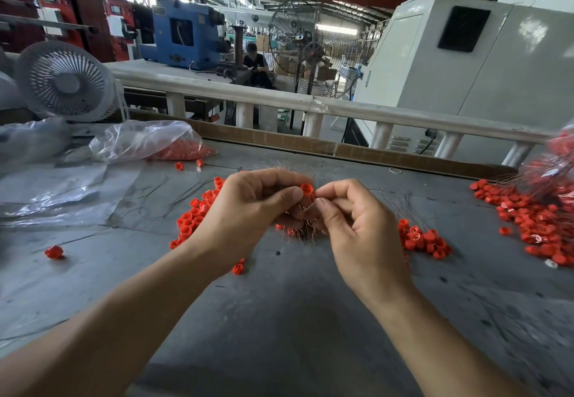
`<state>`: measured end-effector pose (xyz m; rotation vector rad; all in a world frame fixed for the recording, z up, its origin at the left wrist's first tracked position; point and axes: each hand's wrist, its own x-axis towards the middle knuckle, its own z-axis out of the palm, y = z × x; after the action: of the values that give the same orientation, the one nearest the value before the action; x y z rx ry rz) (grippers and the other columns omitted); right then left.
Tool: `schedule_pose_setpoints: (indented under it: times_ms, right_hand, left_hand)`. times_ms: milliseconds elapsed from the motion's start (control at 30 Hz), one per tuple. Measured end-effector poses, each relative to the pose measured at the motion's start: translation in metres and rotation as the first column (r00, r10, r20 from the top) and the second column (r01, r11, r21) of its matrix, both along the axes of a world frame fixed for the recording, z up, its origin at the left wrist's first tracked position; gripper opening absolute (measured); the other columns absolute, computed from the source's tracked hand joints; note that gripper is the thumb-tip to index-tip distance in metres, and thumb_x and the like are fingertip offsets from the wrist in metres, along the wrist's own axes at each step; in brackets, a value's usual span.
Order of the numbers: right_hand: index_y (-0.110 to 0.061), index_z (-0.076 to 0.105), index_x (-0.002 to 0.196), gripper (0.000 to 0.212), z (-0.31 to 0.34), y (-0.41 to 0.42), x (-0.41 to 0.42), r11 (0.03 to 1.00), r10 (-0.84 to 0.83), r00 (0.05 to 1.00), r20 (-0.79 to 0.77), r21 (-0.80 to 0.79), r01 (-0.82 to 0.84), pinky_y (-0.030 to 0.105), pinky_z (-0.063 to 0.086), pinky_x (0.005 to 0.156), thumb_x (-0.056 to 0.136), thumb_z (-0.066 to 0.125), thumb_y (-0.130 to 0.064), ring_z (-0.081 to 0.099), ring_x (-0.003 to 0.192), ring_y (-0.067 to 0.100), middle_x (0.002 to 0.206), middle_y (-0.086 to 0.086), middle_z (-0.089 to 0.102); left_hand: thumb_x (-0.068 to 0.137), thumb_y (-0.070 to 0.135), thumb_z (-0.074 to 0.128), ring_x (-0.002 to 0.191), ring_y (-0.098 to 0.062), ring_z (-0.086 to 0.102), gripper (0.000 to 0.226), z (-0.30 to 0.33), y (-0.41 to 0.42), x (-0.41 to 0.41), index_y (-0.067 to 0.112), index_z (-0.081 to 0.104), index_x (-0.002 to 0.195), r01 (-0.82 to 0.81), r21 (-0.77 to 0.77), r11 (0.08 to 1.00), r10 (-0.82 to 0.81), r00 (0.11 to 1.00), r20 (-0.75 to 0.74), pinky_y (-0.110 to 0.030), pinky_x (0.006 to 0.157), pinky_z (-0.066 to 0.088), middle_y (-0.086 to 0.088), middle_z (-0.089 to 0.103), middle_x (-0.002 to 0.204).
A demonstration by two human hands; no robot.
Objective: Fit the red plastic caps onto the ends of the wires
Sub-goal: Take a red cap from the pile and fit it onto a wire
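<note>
Both hands meet at mid-frame above the grey worktop (279, 303): left hand (248, 207) pinches a small red plastic cap (307, 188) and a bundle of thin coppery wires (306, 230), right hand (351, 219) pinches a wire end beside it

At your ten o'clock a white desk fan (65, 81) stands at the far edge of the grey tabletop (279, 303), with crumpled clear plastic sheeting (56, 188) spread in front of it. A white railing (279, 103) crosses at twelve o'clock. Beyond it you see a blue machine (183, 36), a seated person (256, 65) and a large wire-caged floor fan (306, 51). A pale grey cabinet (450, 64) fills your two o'clock.
</note>
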<state>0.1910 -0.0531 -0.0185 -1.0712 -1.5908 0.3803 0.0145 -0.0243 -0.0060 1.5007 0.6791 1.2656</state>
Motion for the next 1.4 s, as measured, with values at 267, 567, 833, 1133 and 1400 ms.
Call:
schedule_pose_setpoints:
  times_ms: [267, 567, 833, 1133, 1400]
  right_hand:
    - [-0.021, 0.068, 0.101, 0.009, -0.0008, 0.0003, 0.0005, 1.0, -0.006, 1.0, 0.026, -0.013, 0.007, 0.039, 0.06, 0.07, 0.099, 0.067, -0.012, 0.074, 0.078, 0.008, 0.084, -0.013, 0.076]
    - [-0.021, 0.068, 0.099, 0.01, -0.0014, 0.0006, 0.0003, 0.999, -0.031, 0.998, 0.048, -0.02, 0.032, 0.041, 0.058, 0.065, 0.098, 0.066, -0.012, 0.073, 0.071, 0.01, 0.082, -0.013, 0.076]
    - [-0.022, 0.067, 0.098, 0.012, -0.0024, 0.0017, -0.0007, 0.998, -0.016, 0.999, 0.052, -0.068, 0.019, 0.038, 0.058, 0.073, 0.098, 0.066, -0.01, 0.073, 0.078, 0.007, 0.083, -0.012, 0.076]
    - [-0.02, 0.068, 0.102, 0.012, -0.0036, 0.0026, -0.0019, 0.998, 0.001, 1.0, 0.025, -0.057, 0.001, 0.03, 0.059, 0.075, 0.099, 0.065, -0.009, 0.073, 0.082, 0.003, 0.086, -0.013, 0.076]
    - [-0.027, 0.06, 0.122, 0.024, -0.0044, 0.0023, -0.0026, 0.998, 0.026, 0.999, 0.025, -0.061, -0.025, 0.017, 0.052, 0.072, 0.104, 0.055, -0.012, 0.071, 0.085, 0.007, 0.088, -0.012, 0.075]
  left_hand:
    - [0.096, 0.004, 0.064, 0.086, -0.022, 0.076, 0.021, 0.001, -0.0007, 0.0003, 0.013, 0.078, 0.109, 0.001, -0.015, 1.0, -0.001, 1.0, -0.023, -0.028, 0.077, 0.061, -0.015, 0.078, 0.095]
    - [0.097, 0.004, 0.063, 0.091, -0.027, 0.077, 0.022, 0.001, -0.0014, -0.0003, 0.009, 0.075, 0.114, 0.004, -0.023, 1.0, -0.005, 0.999, -0.05, -0.033, 0.081, 0.062, -0.015, 0.078, 0.096]
    - [0.096, -0.004, 0.06, 0.086, -0.026, 0.077, 0.027, 0.0007, -0.0009, 0.0003, 0.013, 0.077, 0.108, -0.017, 0.007, 1.0, 0.018, 0.998, -0.058, -0.032, 0.078, 0.062, -0.015, 0.078, 0.092]
    - [0.097, -0.006, 0.059, 0.085, -0.026, 0.076, 0.027, 0.0012, -0.0013, 0.0012, 0.012, 0.077, 0.105, -0.025, 0.007, 1.0, 0.026, 0.998, -0.055, -0.031, 0.076, 0.062, -0.017, 0.077, 0.091]
    - [0.098, 0.001, 0.06, 0.084, -0.028, 0.074, 0.02, -0.0002, -0.0007, 0.0015, 0.009, 0.075, 0.109, -0.022, -0.025, 0.999, 0.022, 1.0, -0.013, -0.035, 0.078, 0.062, -0.018, 0.077, 0.092]
